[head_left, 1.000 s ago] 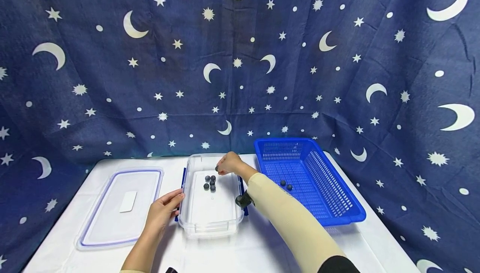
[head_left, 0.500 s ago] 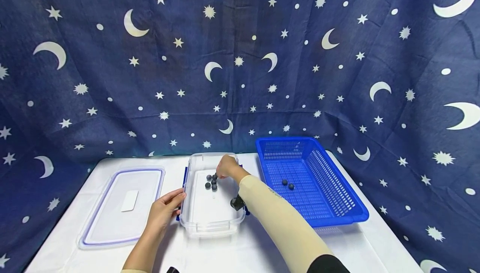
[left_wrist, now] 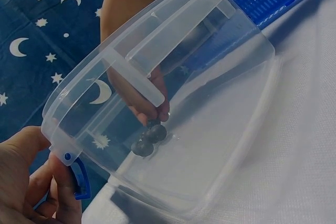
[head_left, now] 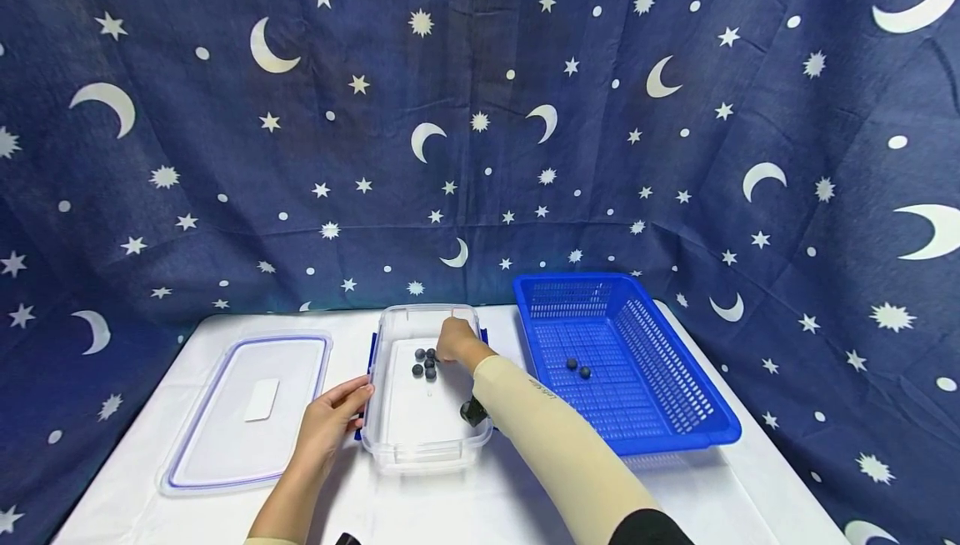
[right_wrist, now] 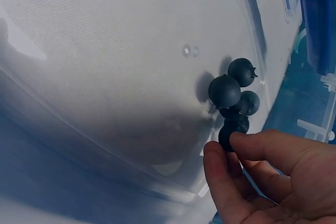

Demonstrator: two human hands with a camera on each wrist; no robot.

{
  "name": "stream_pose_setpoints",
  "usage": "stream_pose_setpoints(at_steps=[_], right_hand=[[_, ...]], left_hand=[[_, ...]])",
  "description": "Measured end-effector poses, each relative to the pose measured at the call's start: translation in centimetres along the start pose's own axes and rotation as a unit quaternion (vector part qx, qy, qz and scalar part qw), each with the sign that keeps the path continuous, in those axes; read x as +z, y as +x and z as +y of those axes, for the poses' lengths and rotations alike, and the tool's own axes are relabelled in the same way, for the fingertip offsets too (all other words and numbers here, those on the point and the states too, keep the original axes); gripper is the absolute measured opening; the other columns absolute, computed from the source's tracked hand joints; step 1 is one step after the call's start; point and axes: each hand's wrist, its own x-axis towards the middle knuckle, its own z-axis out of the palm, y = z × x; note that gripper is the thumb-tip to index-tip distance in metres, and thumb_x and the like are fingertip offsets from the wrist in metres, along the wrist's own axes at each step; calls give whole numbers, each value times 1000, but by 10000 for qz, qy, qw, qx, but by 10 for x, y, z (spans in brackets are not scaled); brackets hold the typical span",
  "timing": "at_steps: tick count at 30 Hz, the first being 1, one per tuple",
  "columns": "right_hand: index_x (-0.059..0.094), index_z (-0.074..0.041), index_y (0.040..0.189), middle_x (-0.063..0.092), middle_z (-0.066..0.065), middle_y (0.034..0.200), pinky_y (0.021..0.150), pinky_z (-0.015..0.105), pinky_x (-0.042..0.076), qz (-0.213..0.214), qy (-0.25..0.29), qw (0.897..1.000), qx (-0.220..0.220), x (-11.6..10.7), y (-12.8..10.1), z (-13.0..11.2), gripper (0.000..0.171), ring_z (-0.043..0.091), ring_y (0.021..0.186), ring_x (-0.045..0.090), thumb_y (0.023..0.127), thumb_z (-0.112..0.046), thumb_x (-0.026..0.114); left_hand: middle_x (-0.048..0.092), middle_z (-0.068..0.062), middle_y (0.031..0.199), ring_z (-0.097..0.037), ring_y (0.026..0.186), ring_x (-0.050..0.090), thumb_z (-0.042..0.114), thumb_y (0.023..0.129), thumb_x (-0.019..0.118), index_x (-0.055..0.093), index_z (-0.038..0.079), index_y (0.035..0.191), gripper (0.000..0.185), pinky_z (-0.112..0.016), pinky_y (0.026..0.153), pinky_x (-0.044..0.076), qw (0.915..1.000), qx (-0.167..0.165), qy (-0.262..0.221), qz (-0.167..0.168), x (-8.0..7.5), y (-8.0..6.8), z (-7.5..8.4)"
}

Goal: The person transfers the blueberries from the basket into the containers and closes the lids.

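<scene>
A clear plastic container (head_left: 390,451) with blue side latches stands on the table. Its left rim is gripped by my left hand (head_left: 327,424), thumb on top; in the left wrist view the fingers lie beside a blue latch (left_wrist: 81,178). My right hand (head_left: 456,339) reaches down inside the container. Between thumb and fingertips it pinches a blueberry (right_wrist: 227,136), low over the bottom and right against a small cluster of blueberries (right_wrist: 224,92). In the head view the fingertips are hidden behind the hand.
To the right stands a blue slotted basket (head_left: 678,362) with two blueberries (head_left: 578,368) in it. The container's lid (head_left: 217,437), edged with a purple seal, lies flat at the left with a white rectangle (head_left: 262,400) on it. A star-and-moon curtain (head_left: 480,153) hangs behind the table.
My right hand has come down into the container and brought its blueberry from above the cluster to the cluster's edge. The left hand keeps its grip on the rim.
</scene>
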Motion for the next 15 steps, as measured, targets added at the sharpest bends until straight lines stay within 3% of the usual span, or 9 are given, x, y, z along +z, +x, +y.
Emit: stream_pose_setpoints(at_steps=[5,11,15], right_hand=[[59,-1,73,50,7,70,45,21,35,-87,365,9992,147,0,-2,-1,13,18,63,45,69,4,69],[60,-2,72,52,7,71,44,21,35,-144,323,9992,158,-2,-3,-3,10,18,64,47,70,4,69],[52,-8,58,48,4,63,42,20,33,-212,248,9995,-13,-8,-3,-3,22,15,59,45,71,2,66]], left_hand=[[65,12,89,-3,78,58,31,90,73,59,0,133,55,-14,62,52,10000,-15,-22,-16,0,0,-1],[65,12,87,-3,78,57,31,90,73,59,0,133,55,-14,62,51,10000,-11,-41,-17,0,0,0],[65,13,85,-2,77,57,29,90,73,59,0,133,54,-13,61,51,10000,-9,-89,-24,0,0,0]])
